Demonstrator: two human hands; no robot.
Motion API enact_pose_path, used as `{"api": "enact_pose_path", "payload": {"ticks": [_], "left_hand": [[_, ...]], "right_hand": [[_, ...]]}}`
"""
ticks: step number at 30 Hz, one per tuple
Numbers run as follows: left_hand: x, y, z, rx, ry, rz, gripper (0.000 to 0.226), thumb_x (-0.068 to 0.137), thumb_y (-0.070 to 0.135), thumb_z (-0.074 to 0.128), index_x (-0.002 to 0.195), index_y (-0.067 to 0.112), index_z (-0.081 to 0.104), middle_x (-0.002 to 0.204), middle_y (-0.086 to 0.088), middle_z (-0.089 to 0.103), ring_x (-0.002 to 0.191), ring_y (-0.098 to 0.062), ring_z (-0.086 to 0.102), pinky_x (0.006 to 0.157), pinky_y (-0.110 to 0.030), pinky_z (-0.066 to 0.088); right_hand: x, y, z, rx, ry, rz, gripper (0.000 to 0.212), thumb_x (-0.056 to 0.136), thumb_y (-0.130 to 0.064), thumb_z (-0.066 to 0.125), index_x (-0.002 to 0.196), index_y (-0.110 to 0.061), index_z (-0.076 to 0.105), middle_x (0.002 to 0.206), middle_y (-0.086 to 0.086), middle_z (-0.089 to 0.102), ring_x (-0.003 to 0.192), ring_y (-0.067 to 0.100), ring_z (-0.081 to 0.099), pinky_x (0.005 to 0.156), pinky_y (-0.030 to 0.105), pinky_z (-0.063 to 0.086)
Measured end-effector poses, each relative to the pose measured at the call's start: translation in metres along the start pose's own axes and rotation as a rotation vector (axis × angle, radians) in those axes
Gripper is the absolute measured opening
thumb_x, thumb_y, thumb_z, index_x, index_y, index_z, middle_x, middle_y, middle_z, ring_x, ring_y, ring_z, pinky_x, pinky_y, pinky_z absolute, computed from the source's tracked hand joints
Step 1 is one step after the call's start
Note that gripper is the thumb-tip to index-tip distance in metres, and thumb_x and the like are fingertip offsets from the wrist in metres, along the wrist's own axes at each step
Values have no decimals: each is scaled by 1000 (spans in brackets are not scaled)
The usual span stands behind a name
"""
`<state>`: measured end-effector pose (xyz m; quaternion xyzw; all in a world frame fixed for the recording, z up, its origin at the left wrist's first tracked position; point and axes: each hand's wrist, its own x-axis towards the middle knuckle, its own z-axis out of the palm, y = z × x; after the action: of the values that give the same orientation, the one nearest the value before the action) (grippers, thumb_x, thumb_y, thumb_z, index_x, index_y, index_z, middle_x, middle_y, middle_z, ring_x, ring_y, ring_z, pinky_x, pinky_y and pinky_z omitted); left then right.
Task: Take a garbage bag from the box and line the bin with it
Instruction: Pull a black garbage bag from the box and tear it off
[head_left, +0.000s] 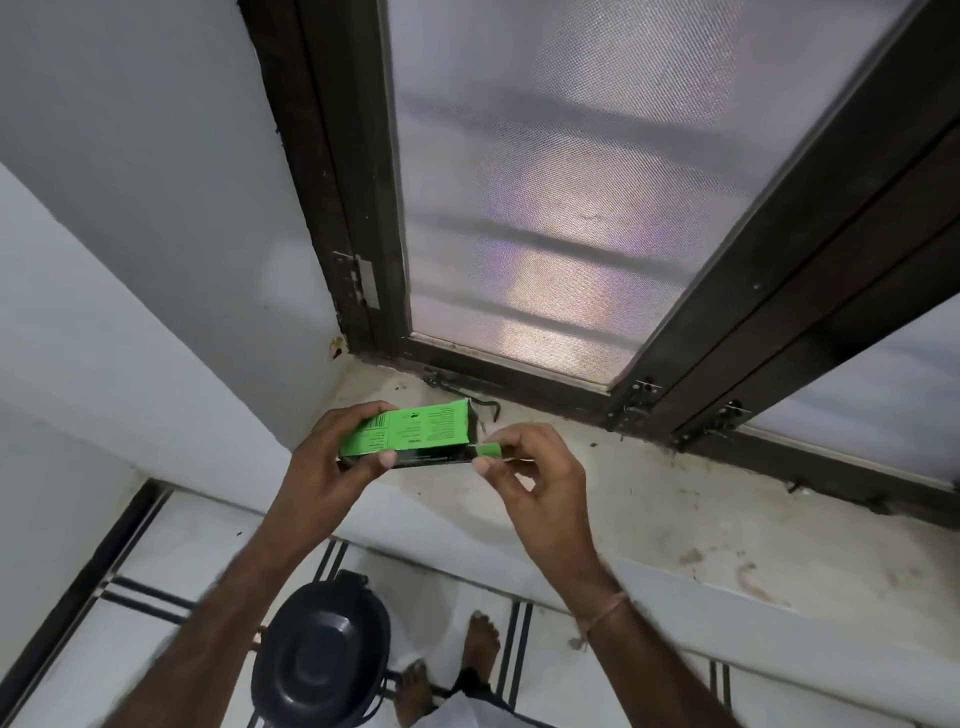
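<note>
Box: your left hand (332, 441) grips the green box (415, 431) by its left end.
Flap: your right hand (524, 462) pinches its right-end flap (488, 450) — above the sill (649, 493).
Bin: black bin (322, 660) on the floor — lid closed.

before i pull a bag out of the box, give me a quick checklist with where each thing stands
1. Box held firm: ok, left hand grips its left end.
2. End flap open: ok, right hand pinches it.
3. Bag showing in the opening: cannot tell, the end faces away.
4. Bin close by: ok, on the floor by the feet.
5. Bin ready for lining: not ok, its lid looks shut.
6. Sill free for setting the box down: ok.
</note>
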<state>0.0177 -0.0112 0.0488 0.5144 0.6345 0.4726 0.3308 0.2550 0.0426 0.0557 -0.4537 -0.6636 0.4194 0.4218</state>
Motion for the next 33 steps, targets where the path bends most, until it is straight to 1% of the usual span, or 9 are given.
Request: {"api": "enact_pose_path", "payload": {"ticks": [5,7,11,18,21,24,27,29,33], "left_hand": [[-3,3,-5,19,1,0,49,82,32,71,131,25,64,127,7,63,117,-6,59,88,-22,55],[-3,6,-5,34,-11,17,50,82,31,71,131,23,64,127,7,63,118,-6,58,88,-20,54],[-4,11,-8,42,-21,35,49,81,29,72,129,21,65,126,7,64,117,-3,58,87,-16,52],[-7,22,-14,95,-62,92,46,80,27,73,125,25,66,124,4,63,115,-2,59,83,-9,49],[-3,32,-18,231,-105,145,48,82,33,72,129,26,65,122,7,58,112,0,58,82,-9,48],[9,56,-16,471,-140,242,49,85,31,77,132,32,62,122,11,51,109,-4,55,84,-17,47],[22,94,-7,768,-200,296,57,87,29,76,140,35,56,135,3,48,122,-19,49,86,-36,55],[30,116,-2,921,-228,330,61,87,31,76,142,39,52,139,2,47,129,-21,44,85,-41,58],[43,131,-6,944,-229,356,63,82,26,81,138,39,56,135,4,49,127,-20,46,84,-40,59]], "right_hand": [[-7,-3,6,268,31,158,12,94,-18,74,91,-6,76,89,7,74,83,14,67,77,29,55],[-7,-5,7,372,5,225,10,90,-11,77,97,-4,76,94,14,76,85,17,69,81,30,58],[-7,-8,10,401,-31,241,34,85,-4,81,117,-12,74,96,12,76,88,20,72,86,33,60],[-11,-5,13,364,-81,247,61,85,-1,80,137,-30,67,126,8,67,101,18,71,90,30,61],[-12,-2,12,408,-113,301,61,87,2,77,133,-36,66,129,3,69,108,18,71,91,29,59],[-12,3,11,556,-202,343,59,92,2,71,141,-30,60,131,6,71,121,25,68,99,31,55],[-10,6,12,724,-228,374,62,91,-15,75,148,-23,53,136,13,67,130,33,62,110,41,50],[-6,8,14,823,-238,383,68,89,-23,77,151,-21,49,140,16,64,133,35,59,113,45,47],[2,6,19,902,-178,410,54,93,-13,68,145,-11,55,133,14,69,122,24,66,101,37,53]]}}
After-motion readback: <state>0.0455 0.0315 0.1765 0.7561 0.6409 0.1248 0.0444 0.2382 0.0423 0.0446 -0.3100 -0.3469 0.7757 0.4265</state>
